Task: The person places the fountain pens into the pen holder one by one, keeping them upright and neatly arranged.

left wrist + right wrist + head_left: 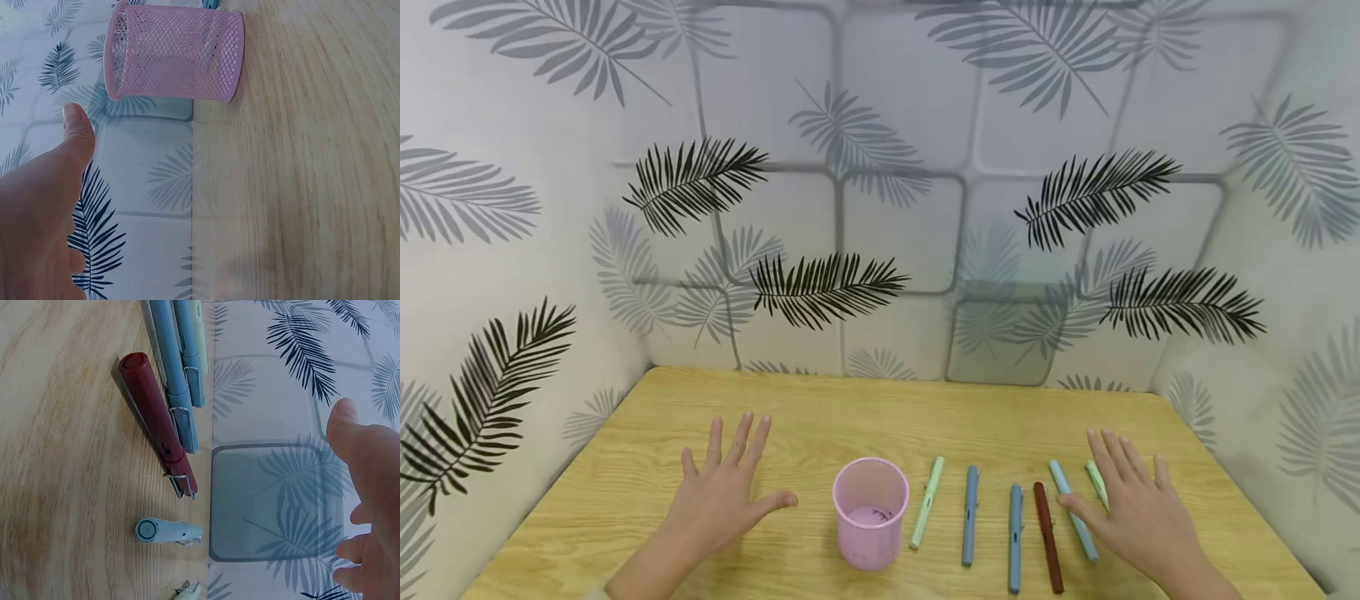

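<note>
Splayed, empty right hand [1138,512] is hovering nearer pens [1015,537] pointing away, right of the pink cup [869,546]; left hand [718,493] likewise, left.

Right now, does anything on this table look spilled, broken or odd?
Nothing looks spilled or broken. The cup stands upright, with pens lying beside it. Only some dark marks inside the cup look odd against its pink; too small to identify.
</note>
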Demonstrator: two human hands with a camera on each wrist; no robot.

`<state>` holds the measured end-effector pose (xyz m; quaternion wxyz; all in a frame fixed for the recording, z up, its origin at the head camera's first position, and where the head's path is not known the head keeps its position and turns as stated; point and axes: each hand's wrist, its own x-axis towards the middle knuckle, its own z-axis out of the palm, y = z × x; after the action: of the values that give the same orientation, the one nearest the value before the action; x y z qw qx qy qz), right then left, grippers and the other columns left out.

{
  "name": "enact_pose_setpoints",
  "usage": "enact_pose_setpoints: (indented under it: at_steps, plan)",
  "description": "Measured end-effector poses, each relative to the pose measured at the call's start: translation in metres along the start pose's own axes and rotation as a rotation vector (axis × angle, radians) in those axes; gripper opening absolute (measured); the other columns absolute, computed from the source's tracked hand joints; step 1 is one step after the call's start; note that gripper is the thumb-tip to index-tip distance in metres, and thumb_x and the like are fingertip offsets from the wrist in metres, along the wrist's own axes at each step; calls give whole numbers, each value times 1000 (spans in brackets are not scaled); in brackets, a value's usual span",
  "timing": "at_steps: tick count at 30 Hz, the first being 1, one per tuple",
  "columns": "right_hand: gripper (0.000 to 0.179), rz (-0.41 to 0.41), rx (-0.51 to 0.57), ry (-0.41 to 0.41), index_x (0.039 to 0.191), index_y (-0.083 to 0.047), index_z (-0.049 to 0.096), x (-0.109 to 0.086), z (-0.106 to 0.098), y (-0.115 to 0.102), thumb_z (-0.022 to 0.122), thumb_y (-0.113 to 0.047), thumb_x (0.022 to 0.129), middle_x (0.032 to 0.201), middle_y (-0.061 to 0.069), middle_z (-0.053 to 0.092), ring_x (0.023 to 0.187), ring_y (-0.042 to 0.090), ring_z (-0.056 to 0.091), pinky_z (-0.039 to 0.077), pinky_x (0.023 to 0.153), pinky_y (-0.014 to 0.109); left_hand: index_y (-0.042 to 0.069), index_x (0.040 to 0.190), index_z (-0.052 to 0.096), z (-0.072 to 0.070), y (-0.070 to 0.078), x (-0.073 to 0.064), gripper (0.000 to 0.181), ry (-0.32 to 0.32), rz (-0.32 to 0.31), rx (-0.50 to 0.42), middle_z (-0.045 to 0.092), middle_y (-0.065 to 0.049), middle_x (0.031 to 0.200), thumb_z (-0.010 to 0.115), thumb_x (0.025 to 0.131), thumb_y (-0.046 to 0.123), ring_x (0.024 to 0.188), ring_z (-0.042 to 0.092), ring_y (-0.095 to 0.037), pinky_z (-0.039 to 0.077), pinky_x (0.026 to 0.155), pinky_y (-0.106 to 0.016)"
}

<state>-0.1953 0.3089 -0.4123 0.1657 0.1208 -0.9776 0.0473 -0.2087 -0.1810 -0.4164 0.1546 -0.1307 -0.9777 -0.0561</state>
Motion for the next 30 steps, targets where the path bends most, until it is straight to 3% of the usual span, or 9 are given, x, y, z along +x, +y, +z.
enact_pose_setpoints:
  at_steps: [11, 16, 20, 23, 26, 28, 30]
  plan:
    - [90, -17, 38, 73, 148, -5, 15, 3, -1, 2, 56, -56, 86, 142, 28, 30, 129, 46, 28, 5, 104, 66, 15, 150, 8, -3, 4, 4, 102, 16, -7, -49, 16, -16, 152, 41, 77, 78, 135, 12, -44, 21, 92, -74]
    - [91, -25, 54, 151, 147, -2, 20, 5, 5, 7, 62, -52, 83, 137, 31, 35, 122, 47, 37, 15, 102, 66, 12, 150, 6, -4, 11, 4, 101, 79, -43, -129, 21, -18, 150, 50, 80, 70, 133, 21, -42, 31, 93, -67]
    - [85, -16, 93, 219, 141, 2, 31, 5, 11, 10, 68, -46, 81, 132, 30, 42, 113, 50, 43, 27, 94, 68, 9, 148, 17, -3, 18, 4, 99, 144, -52, -241, 34, -21, 144, 58, 78, 65, 123, 40, -44, 49, 72, -58]
    - [77, 14, 148, 270, 136, 3, 38, 4, 14, 13, 72, -38, 80, 127, 27, 49, 101, 54, 48, 39, 81, 67, 10, 147, 22, -2, 25, 4, 95, 162, -60, -308, 40, -20, 140, 60, 77, 63, 113, 50, -42, 52, 54, -48]
    - [70, 70, 189, 274, 133, 1, 42, 3, 16, 15, 71, -36, 82, 119, 28, 54, 91, 55, 52, 45, 66, 63, 12, 147, 24, -2, 32, 5, 92, 169, -59, -351, 44, -17, 138, 62, 79, 59, 105, 57, -39, 52, 51, -37]
    - [66, 113, 214, 239, 132, 2, 43, 3, 17, 17, 68, -37, 85, 116, 30, 55, 92, 51, 54, 46, 63, 60, 13, 147, 25, 0, 38, 5, 90, 174, -49, -381, 48, -16, 135, 64, 79, 56, 87, 64, -34, 48, 46, -29]
    - [63, 151, 234, 193, 129, 5, 45, 3, 18, 19, 63, -39, 88, 113, 31, 57, 94, 49, 54, 47, 66, 58, 13, 146, 27, 2, 43, 5, 88, 149, -42, -433, 49, -14, 134, 65, 79, 54, 62, 62, -21, 43, 42, -24]
